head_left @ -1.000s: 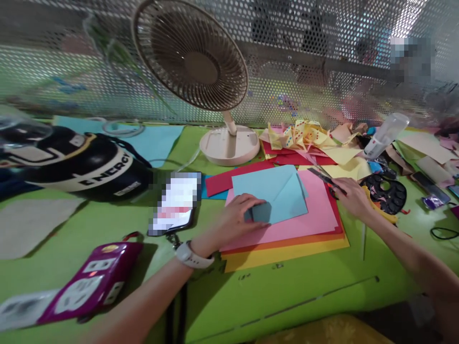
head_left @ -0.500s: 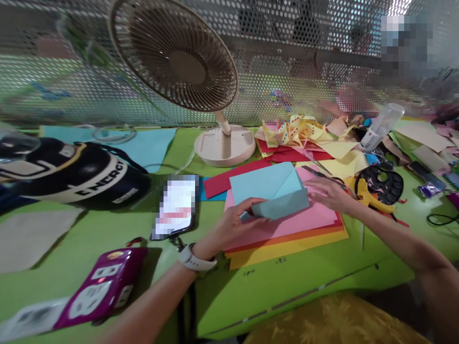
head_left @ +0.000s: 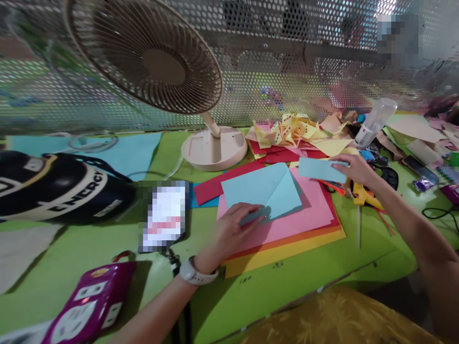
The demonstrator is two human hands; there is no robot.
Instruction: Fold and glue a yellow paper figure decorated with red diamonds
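My right hand (head_left: 353, 167) pinches one end of a light blue paper strip (head_left: 317, 169), raised off the stack to the right. A light blue sheet (head_left: 256, 184) with a diagonal fold lies on pink paper (head_left: 315, 205). On that sheet's lower left edge rests my left hand (head_left: 238, 224), its fingers stretched out and slightly apart. The pink paper tops a stack with red, orange and yellow sheets (head_left: 287, 255) showing at the near edge. Beneath my left palm, part of the stack is hidden.
A desk fan (head_left: 215, 153) stands behind the stack. To the left are a phone (head_left: 163, 215), a black bottle (head_left: 79, 191) and a purple power strip (head_left: 91, 301). A yellow-handled tool (head_left: 362, 195), paper scraps (head_left: 294, 131) and a clear bottle (head_left: 375, 124) lie at the right.
The light blue strip has come away from the sheet and moved right and away, now in my right hand. My left hand stays at the sheet's edge. The view has shifted slightly right.
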